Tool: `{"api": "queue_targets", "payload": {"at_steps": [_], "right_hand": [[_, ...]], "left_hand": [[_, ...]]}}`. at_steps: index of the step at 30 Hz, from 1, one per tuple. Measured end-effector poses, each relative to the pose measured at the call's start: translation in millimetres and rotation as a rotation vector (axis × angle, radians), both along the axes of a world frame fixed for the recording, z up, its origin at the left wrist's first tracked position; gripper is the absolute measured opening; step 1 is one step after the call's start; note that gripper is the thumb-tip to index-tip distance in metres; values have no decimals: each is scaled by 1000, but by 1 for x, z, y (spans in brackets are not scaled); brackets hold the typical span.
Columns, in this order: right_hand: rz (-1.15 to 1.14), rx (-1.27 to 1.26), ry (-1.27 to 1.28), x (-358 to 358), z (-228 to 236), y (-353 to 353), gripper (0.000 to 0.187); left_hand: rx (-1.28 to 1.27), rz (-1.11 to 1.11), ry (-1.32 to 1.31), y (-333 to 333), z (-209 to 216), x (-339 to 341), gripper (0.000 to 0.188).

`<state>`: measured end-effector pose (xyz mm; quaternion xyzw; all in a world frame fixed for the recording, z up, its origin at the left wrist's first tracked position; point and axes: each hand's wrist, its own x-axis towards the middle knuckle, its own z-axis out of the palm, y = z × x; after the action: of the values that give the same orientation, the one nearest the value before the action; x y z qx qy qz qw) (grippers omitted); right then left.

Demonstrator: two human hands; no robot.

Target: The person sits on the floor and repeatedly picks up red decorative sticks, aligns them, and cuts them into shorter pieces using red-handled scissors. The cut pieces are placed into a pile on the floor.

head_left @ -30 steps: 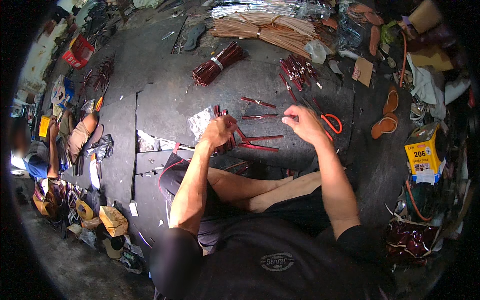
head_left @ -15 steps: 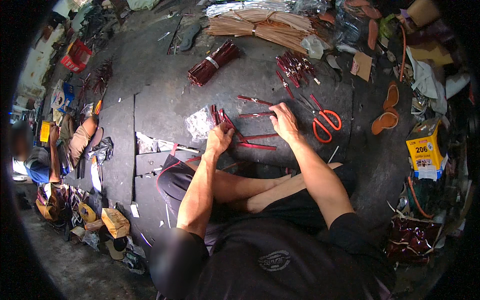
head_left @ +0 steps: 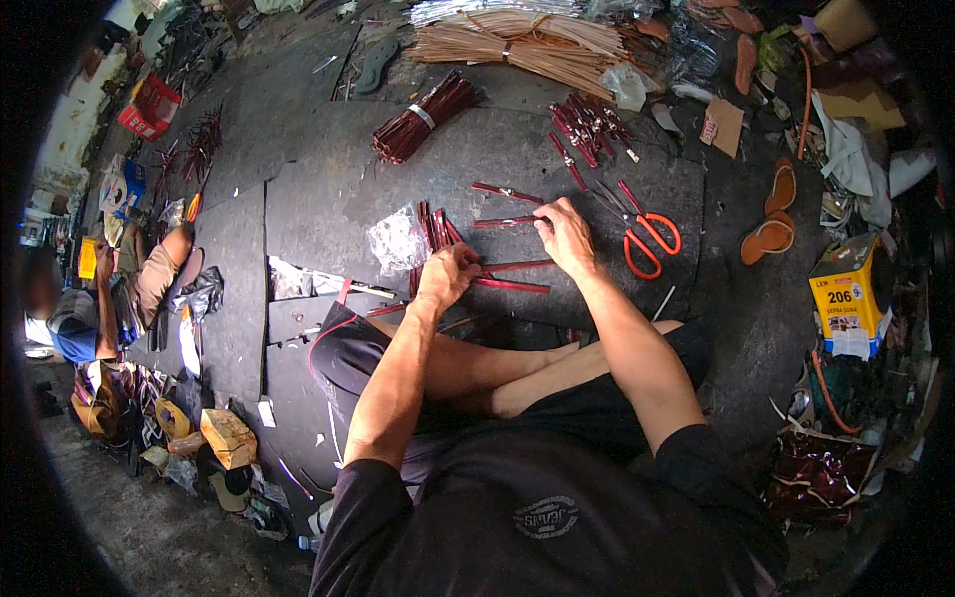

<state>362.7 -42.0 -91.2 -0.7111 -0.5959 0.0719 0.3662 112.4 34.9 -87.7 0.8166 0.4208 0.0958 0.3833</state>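
Observation:
My left hand (head_left: 450,276) is low over the dark board, its fingers bent together at the left ends of two dark red strips (head_left: 514,288). What lies between those fingertips is hidden. Just behind it are several short dark red strips (head_left: 436,227) and a clear plastic bag (head_left: 396,242). Thumb and fingertips of my right hand (head_left: 567,239) close on the right end of another dark red strip (head_left: 502,222). Beyond that lies a strip with a small shiny metal piece (head_left: 505,191). Orange-handled scissors (head_left: 677,235) rest open to the right of my right hand.
A banded dark red strip bundle (head_left: 422,119) and a pile of strips with metal pieces (head_left: 589,131) lie farther back. Long tan strips (head_left: 512,52) are stacked behind. Sandal soles (head_left: 768,241) and a yellow tin (head_left: 844,294) stand right. Another person (head_left: 75,323) sits far left.
My left hand has shifted right, from the short strips toward the ends of the two lying strips. The strip at my right fingertips has moved slightly away from me.

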Motion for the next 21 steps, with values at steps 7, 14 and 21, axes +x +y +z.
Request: {"api": "queue_targets", "payload": {"at_steps": [7, 14, 21], "right_hand": [[-2, -336, 39, -5, 22, -9, 14], [-153, -235, 95, 4, 12, -3, 12], [-79, -93, -46, 3, 6, 0, 12]], "left_hand": [[177, -151, 92, -11, 1, 13, 17], [-29, -16, -94, -4, 1, 13, 12], [-100, 45, -206, 4, -1, 11, 10]]}}
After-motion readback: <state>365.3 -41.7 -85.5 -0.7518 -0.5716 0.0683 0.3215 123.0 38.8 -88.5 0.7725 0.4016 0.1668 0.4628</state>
